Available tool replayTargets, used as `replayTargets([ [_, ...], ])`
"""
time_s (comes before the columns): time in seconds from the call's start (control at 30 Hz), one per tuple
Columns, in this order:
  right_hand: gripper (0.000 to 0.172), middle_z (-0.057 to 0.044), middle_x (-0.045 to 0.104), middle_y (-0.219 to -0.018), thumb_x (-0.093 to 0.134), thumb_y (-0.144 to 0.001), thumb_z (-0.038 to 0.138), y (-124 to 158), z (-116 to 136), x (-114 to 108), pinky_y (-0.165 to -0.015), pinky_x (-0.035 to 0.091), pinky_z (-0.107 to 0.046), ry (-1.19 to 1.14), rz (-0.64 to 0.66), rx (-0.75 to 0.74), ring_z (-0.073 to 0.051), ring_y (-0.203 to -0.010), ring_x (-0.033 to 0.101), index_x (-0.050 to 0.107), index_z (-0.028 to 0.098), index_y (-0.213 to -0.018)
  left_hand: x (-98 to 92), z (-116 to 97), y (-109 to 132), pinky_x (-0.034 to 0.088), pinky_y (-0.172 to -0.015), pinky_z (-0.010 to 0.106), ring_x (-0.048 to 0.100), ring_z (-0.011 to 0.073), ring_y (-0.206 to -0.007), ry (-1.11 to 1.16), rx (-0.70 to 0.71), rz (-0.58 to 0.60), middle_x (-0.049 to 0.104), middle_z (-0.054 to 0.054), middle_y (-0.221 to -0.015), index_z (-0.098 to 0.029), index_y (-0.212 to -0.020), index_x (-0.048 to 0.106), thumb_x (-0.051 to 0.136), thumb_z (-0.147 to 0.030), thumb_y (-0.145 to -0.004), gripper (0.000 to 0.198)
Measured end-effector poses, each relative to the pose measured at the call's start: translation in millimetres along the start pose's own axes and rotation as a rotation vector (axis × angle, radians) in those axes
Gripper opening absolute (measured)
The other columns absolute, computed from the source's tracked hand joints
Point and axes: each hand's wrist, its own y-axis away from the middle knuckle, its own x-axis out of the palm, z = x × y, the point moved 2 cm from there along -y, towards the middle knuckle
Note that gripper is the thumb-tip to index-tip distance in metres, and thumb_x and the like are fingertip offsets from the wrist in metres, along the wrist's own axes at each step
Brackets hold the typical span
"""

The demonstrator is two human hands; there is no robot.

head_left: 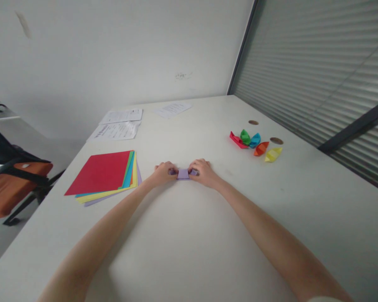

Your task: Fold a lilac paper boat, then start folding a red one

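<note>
A small folded piece of purple paper (183,173) lies on the white table in front of me. My left hand (166,173) pinches its left end between thumb and fingers. At the opposite end, my right hand (203,172) grips the paper the same way. Only the flat middle and small bits at each side show; fingers cover the rest. Left of my hands lies a fanned stack of coloured paper sheets (103,172), red on top, with green, blue, orange, yellow and purple edges showing beneath.
Several folded paper boats (255,141) in red, green, blue, orange and yellow sit at the right, near two round brown discs (276,141). Printed sheets (116,130) lie at the back left. An orange chair (19,184) stands beyond the table's left edge (50,214).
</note>
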Motion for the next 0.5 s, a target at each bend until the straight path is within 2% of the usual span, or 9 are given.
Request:
replayTargets([
  [0.1, 0.005, -0.004, 0.063, -0.086, 0.060, -0.080, 0.014, -2, 4, -7, -0.081, 0.042, -0.033, -0.156, -0.133, -0.069, -0.018, -0.084, 0.057, 0.062, 0.018, -0.081, -4.7, -3, -1, 0.053, -0.079, 0.032, 0.065, 0.0194, -0.089, 0.291, 0.037, -0.141, 0.068, 0.007, -0.096, -0.017, -0.083, 0.068, 0.065, -0.032, -0.074, 0.017],
  [0.17, 0.008, -0.004, 0.060, -0.083, 0.055, -0.081, 0.012, -2, 7, -12, -0.077, 0.044, -0.030, -0.227, -0.264, -0.127, -0.017, -0.081, 0.057, 0.059, 0.019, -0.079, -9.2, -7, 0, 0.056, -0.075, 0.032, 0.066, 0.0186, -0.088, 0.496, 0.035, -0.241, 0.067, 0.009, -0.104, -0.016, -0.090, 0.064, 0.068, -0.038, -0.074, 0.027],
  [0.23, 0.009, -0.004, 0.060, -0.082, 0.053, -0.081, 0.013, -2, 12, -16, -0.078, 0.045, -0.030, -0.248, -0.350, -0.166, -0.017, -0.083, 0.057, 0.057, 0.020, -0.077, -11.5, -14, 1, 0.058, -0.072, 0.033, 0.066, 0.0175, -0.084, 0.647, 0.023, -0.216, 0.067, 0.009, -0.105, -0.016, -0.100, 0.061, 0.075, -0.041, -0.070, 0.042],
  [0.3, 0.006, -0.003, 0.060, -0.081, 0.054, -0.081, 0.016, -2, 15, -15, -0.076, 0.046, -0.030, -0.283, -0.382, -0.154, -0.017, -0.080, 0.057, 0.056, 0.021, -0.078, -11.6, -20, 3, 0.058, -0.068, 0.033, 0.065, 0.0162, -0.077, 0.721, -0.004, -0.116, 0.068, 0.008, -0.096, -0.015, -0.102, 0.062, 0.078, -0.042, -0.066, 0.049],
  [0.37, 0.004, -0.002, 0.061, -0.081, 0.057, -0.080, 0.019, -2, 15, -13, -0.074, 0.047, -0.029, -0.379, -0.397, -0.098, -0.016, -0.077, 0.059, 0.056, 0.021, -0.083, -11.5, -25, 4, 0.057, -0.066, 0.031, 0.064, 0.0150, -0.071, 0.718, -0.003, -0.065, 0.069, 0.006, -0.085, -0.013, -0.095, 0.066, 0.078, -0.042, -0.066, 0.043],
  [0.5, 0.015, -0.003, 0.067, -0.084, 0.059, -0.077, 0.026, -7, 14, -8, -0.074, 0.051, -0.030, -0.592, -0.339, 0.023, -0.016, -0.079, 0.064, 0.061, 0.020, -0.092, -13.3, -29, 5, 0.054, -0.063, 0.028, 0.062, 0.0144, -0.066, 0.657, 0.021, -0.111, 0.069, 0.005, -0.078, -0.012, -0.089, 0.071, 0.076, -0.040, -0.069, 0.035],
])
